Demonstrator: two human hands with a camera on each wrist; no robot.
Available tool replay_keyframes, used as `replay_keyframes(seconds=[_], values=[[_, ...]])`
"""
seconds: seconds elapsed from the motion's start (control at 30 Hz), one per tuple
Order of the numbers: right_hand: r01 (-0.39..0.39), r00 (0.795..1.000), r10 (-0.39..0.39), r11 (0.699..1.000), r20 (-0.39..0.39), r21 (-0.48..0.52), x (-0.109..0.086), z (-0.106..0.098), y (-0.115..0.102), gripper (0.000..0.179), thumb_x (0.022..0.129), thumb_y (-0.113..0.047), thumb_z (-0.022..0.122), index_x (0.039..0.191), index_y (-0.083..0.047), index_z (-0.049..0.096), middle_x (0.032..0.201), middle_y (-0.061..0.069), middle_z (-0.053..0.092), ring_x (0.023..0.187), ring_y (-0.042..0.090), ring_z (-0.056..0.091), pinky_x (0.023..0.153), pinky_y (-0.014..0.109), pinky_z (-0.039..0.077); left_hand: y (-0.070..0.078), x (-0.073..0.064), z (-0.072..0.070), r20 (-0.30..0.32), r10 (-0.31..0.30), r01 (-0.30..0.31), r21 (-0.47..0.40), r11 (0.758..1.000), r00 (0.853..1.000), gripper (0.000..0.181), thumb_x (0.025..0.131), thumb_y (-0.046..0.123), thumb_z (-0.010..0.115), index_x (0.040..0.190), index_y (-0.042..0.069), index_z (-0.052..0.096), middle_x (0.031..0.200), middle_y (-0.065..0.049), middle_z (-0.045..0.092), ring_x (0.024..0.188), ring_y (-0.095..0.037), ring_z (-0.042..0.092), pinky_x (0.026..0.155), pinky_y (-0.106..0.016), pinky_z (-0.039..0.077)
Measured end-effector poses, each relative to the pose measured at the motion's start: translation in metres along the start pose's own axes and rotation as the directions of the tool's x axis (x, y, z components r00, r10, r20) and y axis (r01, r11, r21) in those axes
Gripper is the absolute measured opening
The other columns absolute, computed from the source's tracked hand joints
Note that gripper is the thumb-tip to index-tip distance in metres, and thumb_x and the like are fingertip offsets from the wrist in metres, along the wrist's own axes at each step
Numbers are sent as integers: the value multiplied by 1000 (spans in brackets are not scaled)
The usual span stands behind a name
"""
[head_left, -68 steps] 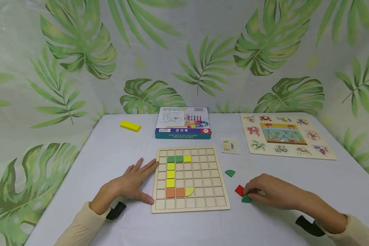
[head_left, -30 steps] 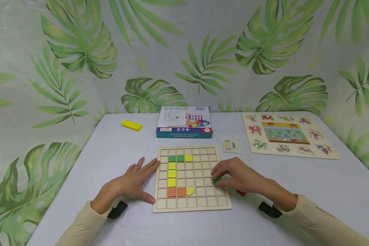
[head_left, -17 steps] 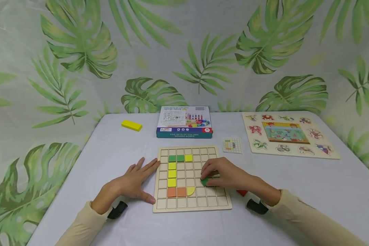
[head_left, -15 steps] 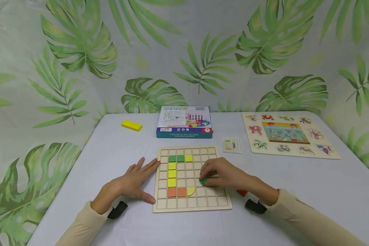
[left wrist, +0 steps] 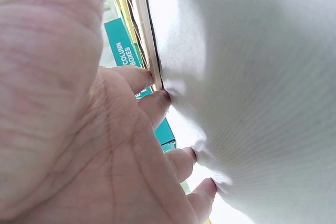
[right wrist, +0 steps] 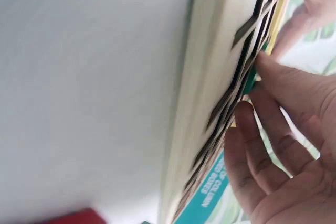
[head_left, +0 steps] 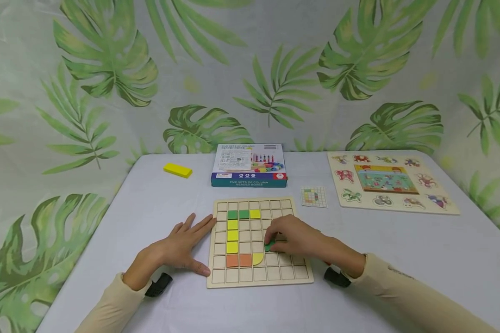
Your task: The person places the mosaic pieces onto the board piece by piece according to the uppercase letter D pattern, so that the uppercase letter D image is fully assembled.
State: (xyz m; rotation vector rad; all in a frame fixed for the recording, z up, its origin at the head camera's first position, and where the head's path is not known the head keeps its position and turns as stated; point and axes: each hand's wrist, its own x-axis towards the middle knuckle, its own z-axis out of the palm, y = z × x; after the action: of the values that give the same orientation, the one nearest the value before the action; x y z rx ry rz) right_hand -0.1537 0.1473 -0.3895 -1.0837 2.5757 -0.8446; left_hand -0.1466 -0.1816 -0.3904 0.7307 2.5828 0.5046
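Observation:
A wooden grid board [head_left: 302,276] lies on the white table. It holds green [head_left: 232,215], yellow [head_left: 232,236] and orange tiles [head_left: 232,261] in some squares, plus a yellow quarter-round tile [head_left: 258,258]. My right hand [head_left: 297,236] is over the board's right half, pinching a small green tile [head_left: 268,247] between thumb and fingers, low over the grid; the fingers hide part of its outline. In the right wrist view the green tile [right wrist: 251,77] shows at the thumb tip. My left hand [head_left: 177,245] rests with fingers spread, touching the board's left edge.
A bead-toy box [head_left: 250,171] stands behind the board. A small pattern card [head_left: 314,196] lies to its right, then a sea-animal puzzle board [head_left: 400,203]. A yellow block [head_left: 178,170] sits at back left. A red tile [right wrist: 81,217] lies on the table, mostly hidden by my right arm.
My right hand has carried the green tile from the table on the right onto the board, then further left across the grid. My left hand has stayed at the board's left edge.

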Motion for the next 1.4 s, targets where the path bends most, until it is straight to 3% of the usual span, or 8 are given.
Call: replay_keyframes(seconds=[0.2, 0.4, 0.67, 0.83, 1.1, 1.27, 1.4], values=[[-20, 1000, 22, 991, 16, -132, 1, 2, -8, 8, 86, -12, 79, 93, -16, 80, 92, -9, 72, 88, 7, 64, 82, 26, 55, 1, -1, 0, 1, 2, -2, -15, 1000, 1000, 124, 69, 57, 86, 161, 11, 17, 169, -12, 12, 151, -52, -4, 115, -73, 5], [-3, 999, 16, 968, 49, -252, -6, 1, -15, 16, 89, -15, 77, 105, -17, 79, 100, -8, 73, 96, 9, 65, 85, 29, 56, -3, 0, 3, 6, 1, -1, -7, 1000, 1000, 124, 69, 59, 85, 162, 12, 16, 169, -11, 11, 152, -50, -5, 115, -73, 5], [99, 993, -66, 915, 96, -391, -18, -1, -19, 27, 93, -19, 73, 120, -17, 75, 116, -1, 67, 105, 16, 61, 83, 29, 57, -4, 0, 4, -5, 4, -4, -9, 1000, 1000, 125, 68, 60, 85, 161, 12, 17, 169, -12, 12, 152, -51, -3, 115, -74, 6], [128, 990, -94, 898, 101, -420, -20, -2, -19, 28, 94, -19, 72, 122, -16, 74, 117, -1, 66, 104, 18, 58, 85, 29, 55, -3, -1, 4, -1, -2, 2, -15, 1000, 1000, 124, 69, 58, 85, 161, 12, 17, 169, -11, 12, 152, -51, -4, 115, -73, 6], [107, 991, -61, 884, 115, -455, -21, -5, -22, 29, 94, -22, 71, 123, -17, 73, 119, -1, 68, 106, 20, 59, 91, 34, 55, -1, 0, 4, 0, 1, -1, -19, 1000, 1000, 124, 69, 58, 85, 162, 12, 17, 169, -11, 12, 152, -51, -4, 116, -73, 5], [63, 994, -14, 897, 113, -438, -19, -5, -24, 29, 95, -22, 71, 123, -16, 73, 119, 0, 68, 109, 20, 60, 97, 39, 54, -3, 0, 3, -3, -3, 3, -3, 1000, 1000, 124, 69, 59, 85, 161, 12, 17, 169, -11, 12, 152, -51, -3, 116, -73, 6], [31, 996, 5, 914, 88, -405, -19, -4, -24, 27, 95, -23, 70, 121, -17, 75, 119, -1, 68, 110, 19, 61, 91, 37, 56, -3, 0, 2, -3, -2, 2, 10, 1000, 1000, 124, 69, 59, 85, 161, 12, 17, 169, -11, 12, 152, -51, -3, 116, -72, 7]])
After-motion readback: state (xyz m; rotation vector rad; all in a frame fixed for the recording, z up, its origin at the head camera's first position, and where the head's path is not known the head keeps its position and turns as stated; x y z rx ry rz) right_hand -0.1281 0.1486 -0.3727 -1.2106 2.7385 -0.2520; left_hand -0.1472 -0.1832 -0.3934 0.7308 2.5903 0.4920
